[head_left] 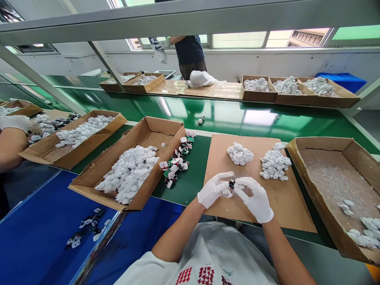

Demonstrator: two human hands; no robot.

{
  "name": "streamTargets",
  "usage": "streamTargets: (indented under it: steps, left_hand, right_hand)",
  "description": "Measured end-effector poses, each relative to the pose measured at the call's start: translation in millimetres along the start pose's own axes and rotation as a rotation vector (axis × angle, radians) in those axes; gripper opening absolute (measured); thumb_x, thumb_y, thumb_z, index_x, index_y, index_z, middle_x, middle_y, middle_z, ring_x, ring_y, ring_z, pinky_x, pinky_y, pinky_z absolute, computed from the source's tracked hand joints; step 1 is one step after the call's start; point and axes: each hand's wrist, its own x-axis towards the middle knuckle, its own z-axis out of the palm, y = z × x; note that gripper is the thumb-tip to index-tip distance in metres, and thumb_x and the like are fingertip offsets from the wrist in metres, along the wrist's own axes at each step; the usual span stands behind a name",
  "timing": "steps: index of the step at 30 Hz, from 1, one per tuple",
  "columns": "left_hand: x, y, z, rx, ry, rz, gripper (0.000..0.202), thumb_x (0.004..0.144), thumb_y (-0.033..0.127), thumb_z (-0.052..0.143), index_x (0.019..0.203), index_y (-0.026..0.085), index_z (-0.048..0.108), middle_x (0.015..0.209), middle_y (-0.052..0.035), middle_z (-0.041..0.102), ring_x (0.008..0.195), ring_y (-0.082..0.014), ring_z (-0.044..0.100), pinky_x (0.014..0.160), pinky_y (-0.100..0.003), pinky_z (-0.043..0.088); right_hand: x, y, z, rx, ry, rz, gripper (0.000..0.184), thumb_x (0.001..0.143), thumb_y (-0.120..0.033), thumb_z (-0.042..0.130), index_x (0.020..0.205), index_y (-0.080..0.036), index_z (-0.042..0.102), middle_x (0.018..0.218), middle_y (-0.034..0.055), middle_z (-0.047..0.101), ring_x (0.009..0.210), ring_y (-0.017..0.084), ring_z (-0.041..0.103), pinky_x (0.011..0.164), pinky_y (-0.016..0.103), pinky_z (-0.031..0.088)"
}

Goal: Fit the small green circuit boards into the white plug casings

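My left hand (214,190), in a white glove, is closed on one side of a small white plastic part with a black electronic piece (231,183). From the other side my gloved right hand (255,199) pinches the same assembly with thumb and fingers. Both hands are above a sheet of brown cardboard (291,206). Beyond them lie two heaps of small white plastic pieces, a left heap (240,153) and a right heap (275,164). To the left, a row of green circuit boards with white parts (175,164) rests on the green bench. Fingers partly hide the held assembly.
A cardboard box (139,198) of white pieces stands to my left, another box (322,198) to my right. A small part (201,120) lies on the green conveyor (166,105). More assemblies rest on a blue surface (35,229). A co-worker's arm (12,146) is at left; another person (191,55) stands opposite.
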Motion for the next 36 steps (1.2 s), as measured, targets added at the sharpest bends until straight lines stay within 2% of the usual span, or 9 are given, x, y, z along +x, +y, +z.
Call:
streamTargets:
  steps: [3, 7, 10, 14, 18, 21, 25, 31, 36]
  left_hand:
    - [-0.9, -0.1, 3.1, -0.115, -0.040, -0.045, 0.068, 0.067, 0.039, 0.078, 0.126, 0.016, 0.055, 0.079, -0.0047, 0.066, 0.057, -0.0088, 0.052, 0.062, -0.027, 0.039]
    - [-2.5, -4.4, 7.5, -0.243, -0.012, -0.030, 0.050, 0.064, 0.034, 0.080, 0.106, 0.011, 0.069, 0.075, -0.0044, 0.062, 0.058, -0.0074, 0.046, 0.060, -0.027, 0.036]
    - [-3.0, -7.9, 8.8, -0.298, 0.023, -0.026, 0.044, 0.062, 0.032, 0.081, 0.099, 0.011, 0.070, 0.076, -0.0043, 0.061, 0.058, -0.0072, 0.044, 0.060, -0.027, 0.036]
    - [-3.8, -10.2, 10.1, -0.295, 0.006, -0.029, 0.046, 0.063, 0.030, 0.081, 0.103, 0.009, 0.069, 0.078, -0.0063, 0.063, 0.056, -0.0078, 0.045, 0.058, -0.027, 0.035]
    - [-4.5, -12.7, 12.5, -0.266, 0.094, -0.006, 0.049, 0.060, 0.027, 0.082, 0.103, 0.007, 0.070, 0.080, -0.0093, 0.067, 0.058, -0.0086, 0.049, 0.057, -0.025, 0.035]
    - [-4.9, -14.0, 13.9, -0.303, 0.151, 0.029, 0.048, 0.056, 0.025, 0.083, 0.100, 0.010, 0.071, 0.084, -0.0095, 0.069, 0.063, -0.0107, 0.053, 0.058, -0.025, 0.038]
    - [-5.3, -15.4, 13.9, -0.315, 0.103, 0.033, 0.047, 0.057, 0.025, 0.083, 0.100, 0.011, 0.071, 0.081, -0.0094, 0.070, 0.062, -0.0122, 0.056, 0.057, -0.026, 0.040]
    - [-1.9, -23.1, 12.5, -0.236, 0.177, 0.050, 0.047, 0.055, 0.025, 0.082, 0.098, 0.010, 0.071, 0.076, -0.0080, 0.071, 0.061, -0.0132, 0.059, 0.060, -0.027, 0.045]
    - [-3.6, -23.2, 12.4, -0.348, 0.191, 0.060, 0.049, 0.052, 0.022, 0.084, 0.099, 0.013, 0.071, 0.085, -0.0086, 0.072, 0.066, -0.0151, 0.062, 0.060, -0.028, 0.049]
  right_hand:
    - [0.5, -3.8, 5.8, -0.047, 0.053, -0.041, 0.019, 0.083, -0.021, 0.061, 0.100, -0.026, 0.063, 0.098, 0.0041, 0.068, 0.086, 0.017, 0.067, 0.078, 0.032, 0.057]
    - [1.8, -7.2, 12.5, -0.114, 0.084, -0.072, 0.017, 0.082, -0.019, 0.060, 0.097, -0.026, 0.066, 0.098, 0.0057, 0.067, 0.090, 0.018, 0.066, 0.079, 0.033, 0.057]
    - [2.5, -9.1, 12.9, -0.019, 0.050, -0.067, 0.019, 0.083, -0.019, 0.060, 0.100, -0.026, 0.064, 0.107, 0.0065, 0.066, 0.099, 0.019, 0.065, 0.085, 0.034, 0.056]
    - [1.1, -11.3, 16.0, 0.115, 0.054, 0.055, 0.012, 0.082, -0.020, 0.061, 0.093, -0.024, 0.061, 0.095, 0.0043, 0.067, 0.087, 0.017, 0.066, 0.079, 0.032, 0.056]
    - [-0.3, -11.4, 24.2, 0.115, 0.113, 0.165, 0.009, 0.079, -0.016, 0.060, 0.083, -0.023, 0.056, 0.079, 0.0001, 0.061, 0.067, 0.012, 0.057, 0.065, 0.028, 0.052]
    - [1.0, -10.4, 24.3, 0.226, 0.068, 0.207, 0.009, 0.078, -0.018, 0.060, 0.084, -0.023, 0.057, 0.086, 0.0017, 0.062, 0.068, 0.012, 0.056, 0.064, 0.027, 0.051]
    - [2.8, -10.6, 20.7, 0.415, -0.021, 0.323, 0.005, 0.079, -0.023, 0.061, 0.084, -0.022, 0.058, 0.089, 0.0033, 0.063, 0.074, 0.014, 0.060, 0.065, 0.027, 0.053]
    - [1.9, -9.5, 30.8, 0.358, 0.080, 0.458, 0.006, 0.076, -0.020, 0.059, 0.082, -0.021, 0.057, 0.077, 0.0007, 0.060, 0.065, 0.013, 0.057, 0.059, 0.025, 0.052]
    - [-2.8, -1.7, 23.0, 0.436, 0.013, 0.349, 0.015, 0.081, -0.025, 0.061, 0.095, -0.022, 0.062, 0.117, 0.0081, 0.060, 0.096, 0.019, 0.064, 0.077, 0.031, 0.057]
